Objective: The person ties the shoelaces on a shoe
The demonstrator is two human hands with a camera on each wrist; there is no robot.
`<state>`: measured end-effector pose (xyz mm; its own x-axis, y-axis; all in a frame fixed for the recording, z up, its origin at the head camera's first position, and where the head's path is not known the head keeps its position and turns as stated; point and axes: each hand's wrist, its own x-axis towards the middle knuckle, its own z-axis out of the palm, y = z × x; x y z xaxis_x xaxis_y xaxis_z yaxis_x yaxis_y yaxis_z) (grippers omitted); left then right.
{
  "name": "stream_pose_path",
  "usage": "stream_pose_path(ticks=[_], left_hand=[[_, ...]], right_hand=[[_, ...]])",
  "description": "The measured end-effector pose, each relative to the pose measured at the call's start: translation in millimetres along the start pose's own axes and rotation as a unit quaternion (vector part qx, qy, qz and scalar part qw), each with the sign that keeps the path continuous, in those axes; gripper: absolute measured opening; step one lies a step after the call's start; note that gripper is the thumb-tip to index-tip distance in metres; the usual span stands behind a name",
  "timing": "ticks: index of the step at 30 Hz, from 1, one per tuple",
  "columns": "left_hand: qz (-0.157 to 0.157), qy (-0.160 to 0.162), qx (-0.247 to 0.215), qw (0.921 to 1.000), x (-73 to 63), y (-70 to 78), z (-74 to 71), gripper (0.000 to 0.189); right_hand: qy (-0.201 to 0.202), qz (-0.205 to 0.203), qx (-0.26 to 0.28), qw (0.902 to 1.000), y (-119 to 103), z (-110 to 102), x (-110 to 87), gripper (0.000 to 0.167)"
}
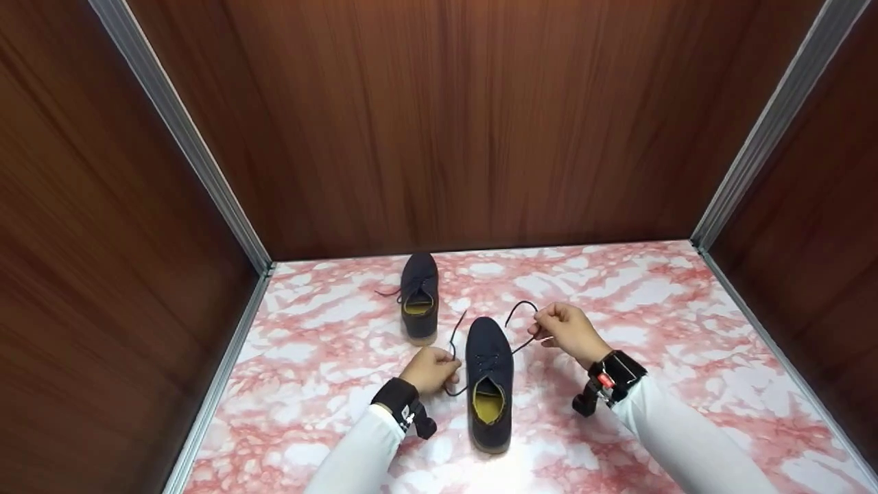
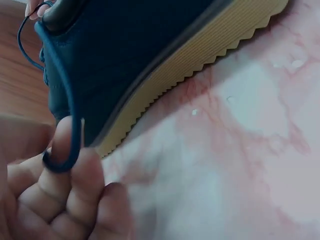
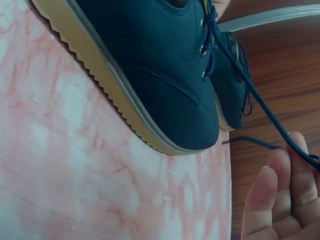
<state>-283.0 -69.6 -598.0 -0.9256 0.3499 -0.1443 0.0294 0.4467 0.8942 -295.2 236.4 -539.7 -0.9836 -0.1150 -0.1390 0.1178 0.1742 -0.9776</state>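
Observation:
A dark blue shoe with a tan sole and yellow insole stands on the pink marbled surface, toe pointing away. My left hand lies just left of it and pinches the left end of its dark lace in curled fingers. My right hand, to the right of the toe, pinches the other lace end, which loops upward. In the right wrist view the lace runs from the eyelets to my fingers. A second matching shoe stands farther back, untouched.
Brown wood-grain walls with metal corner strips enclose the surface on three sides. The far shoe's loose lace trails to its left. Both wrists carry black strapped cameras.

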Motion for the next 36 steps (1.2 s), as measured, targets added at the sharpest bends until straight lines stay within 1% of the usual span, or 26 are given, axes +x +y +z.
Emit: stream_pose_path(ticks=[3,5,7,10,16,21,25,27,29,31,34,36], left_hand=[[-0.008,-0.034,-0.023,0.9991,-1.8,-5.2,0.0,0.028],[-0.012,-0.045,-0.039,0.9982,-3.0,-8.2,0.4,0.025],[-0.016,-0.049,-0.049,0.9975,-4.3,-9.4,1.0,0.025],[-0.016,-0.05,-0.053,0.9972,-5.5,-10.0,2.6,0.024],[-0.006,-0.041,-0.023,0.9989,-8.4,-10.5,6.8,0.025],[-0.005,-0.039,-0.014,0.9991,-9.6,-10.8,7.2,0.026],[0.003,-0.04,-0.003,0.9992,-10.6,-10.8,7.9,0.026],[0.007,-0.04,0.004,0.9992,-10.9,-10.5,8.3,0.026],[0.009,-0.04,0.014,0.9991,-10.7,-10.3,8.7,0.025],[0.01,-0.037,0.027,0.9989,-10.2,-10.5,9.1,0.026],[0.011,-0.032,0.045,0.9984,-9.3,-11.0,9.8,0.027],[0.009,-0.029,0.043,0.9986,-9.4,-12.2,10.8,0.026]], right_hand=[[0.005,-0.007,-0.012,0.9999,-4.7,0.5,1.4,0.015],[0.008,-0.009,-0.02,0.9997,-8.4,1.6,1.4,0.016],[0.011,-0.013,-0.026,0.9995,-11.1,3.2,1.1,0.018],[0.012,-0.017,-0.031,0.9993,-14.0,4.7,1.5,0.02],[0.004,-0.032,-0.033,0.9989,-18.3,7.6,4.1,0.018],[-0.004,-0.04,-0.037,0.9985,-23.1,12.9,6.1,0.019],[-0.005,-0.049,-0.051,0.9975,-31.0,19.6,8.3,0.02],[-0.001,-0.056,-0.069,0.996,-35.1,24.4,10.3,0.02],[0.005,-0.066,-0.092,0.9936,-39.3,31.0,13.1,0.019],[0.012,-0.081,-0.127,0.9885,-44.5,39.6,16.2,0.017],[0.025,-0.112,-0.189,0.9754,-54.0,55.6,20.0,0.013],[0.028,-0.137,-0.226,0.964,-60.4,67.2,21.5,0.01]])
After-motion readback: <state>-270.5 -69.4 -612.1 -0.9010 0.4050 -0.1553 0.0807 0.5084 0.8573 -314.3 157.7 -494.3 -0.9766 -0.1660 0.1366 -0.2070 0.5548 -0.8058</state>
